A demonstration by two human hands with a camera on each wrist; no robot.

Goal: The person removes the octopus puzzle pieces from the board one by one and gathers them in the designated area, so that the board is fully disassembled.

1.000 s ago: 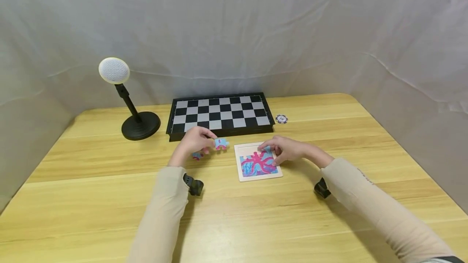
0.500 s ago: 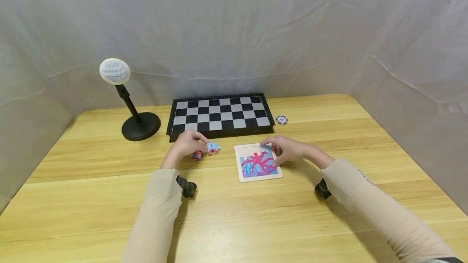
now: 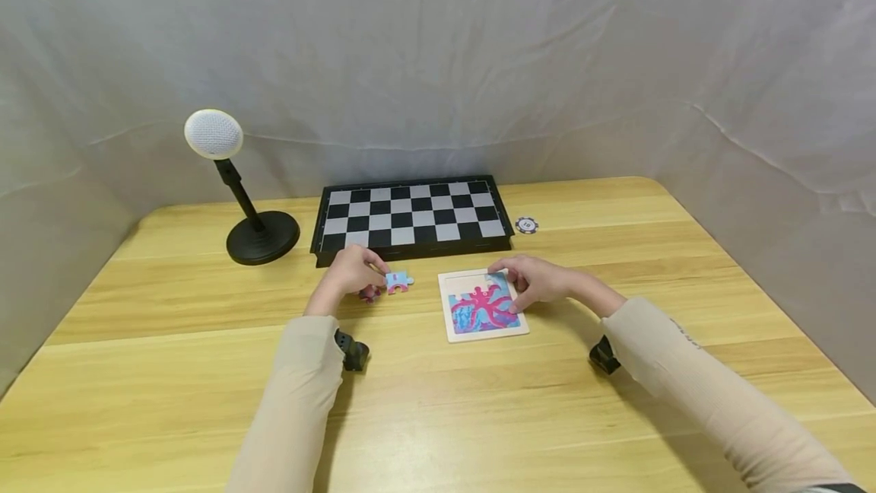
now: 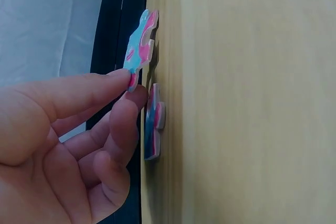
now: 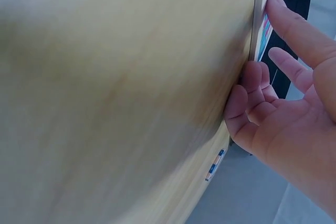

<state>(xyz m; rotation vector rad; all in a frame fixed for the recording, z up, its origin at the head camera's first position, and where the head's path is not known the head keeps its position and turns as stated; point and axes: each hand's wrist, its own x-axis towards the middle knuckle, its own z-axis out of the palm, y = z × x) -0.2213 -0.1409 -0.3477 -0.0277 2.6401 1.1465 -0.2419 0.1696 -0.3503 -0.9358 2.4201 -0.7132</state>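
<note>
Observed at the table [image 3: 438, 417], near the checkered board [image 3: 411, 211], a right hand [image 3: 541, 278] with thumb and finger parted, a left hand [image 3: 351, 271] in a pinch, an octopus puzzle tray [image 3: 465, 282] flat thereon, touched by the former, and a puzzle piece [image 3: 398, 278] held by the latter.

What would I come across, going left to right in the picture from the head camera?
Round-headed stand → left hand → puzzle piece held by that hand → octopus puzzle tray → right hand.
</note>
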